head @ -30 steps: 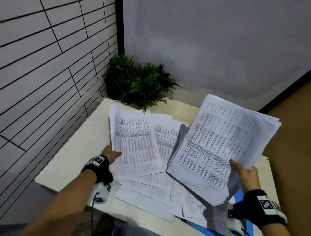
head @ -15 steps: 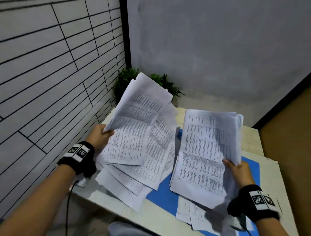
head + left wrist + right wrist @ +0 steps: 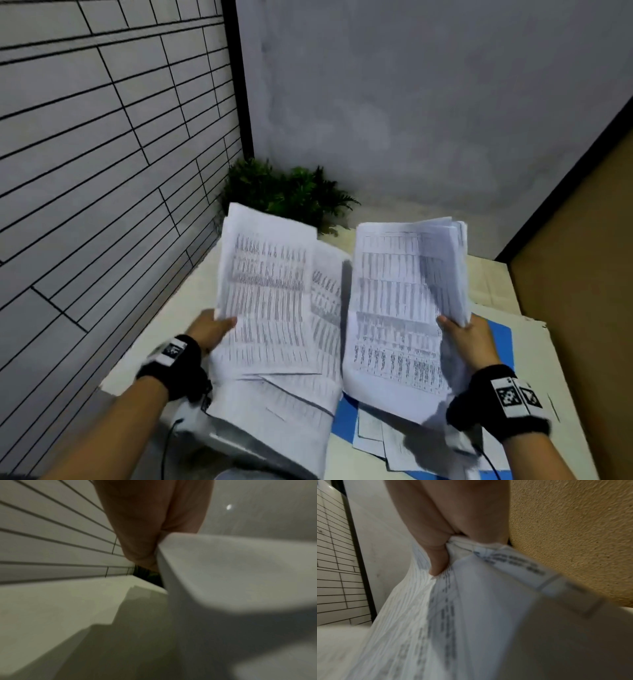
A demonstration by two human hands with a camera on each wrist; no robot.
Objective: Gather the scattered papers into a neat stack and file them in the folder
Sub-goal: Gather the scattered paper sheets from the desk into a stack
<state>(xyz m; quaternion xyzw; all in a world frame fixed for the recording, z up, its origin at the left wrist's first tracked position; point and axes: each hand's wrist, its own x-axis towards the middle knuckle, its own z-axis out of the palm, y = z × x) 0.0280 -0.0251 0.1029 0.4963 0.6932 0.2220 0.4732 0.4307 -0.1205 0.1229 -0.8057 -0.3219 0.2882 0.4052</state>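
Observation:
Both hands hold printed papers up above the table. My left hand (image 3: 214, 330) grips a loose, fanned bundle of sheets (image 3: 274, 301) by its left edge; the same bundle (image 3: 231, 574) fills the right of the left wrist view under my fingers (image 3: 137, 534). In my right hand (image 3: 460, 337) is a thicker, more even stack (image 3: 397, 308), pinched at its right edge with the thumb on top (image 3: 436, 555). A blue folder (image 3: 500, 339) lies flat on the table beneath them. Two or three loose sheets (image 3: 380, 435) still lie on the folder near the front edge.
The pale table (image 3: 191, 308) stands in a corner, with a tiled wall (image 3: 102, 171) on the left and a grey wall behind. A green fern-like plant (image 3: 291, 192) sits at the back corner. A brown board (image 3: 582, 240) rises to the right.
My left hand has lifted its bundle off the table and swung it upright beside the right-hand stack. The right stack has turned more upright. The blue folder is now uncovered.

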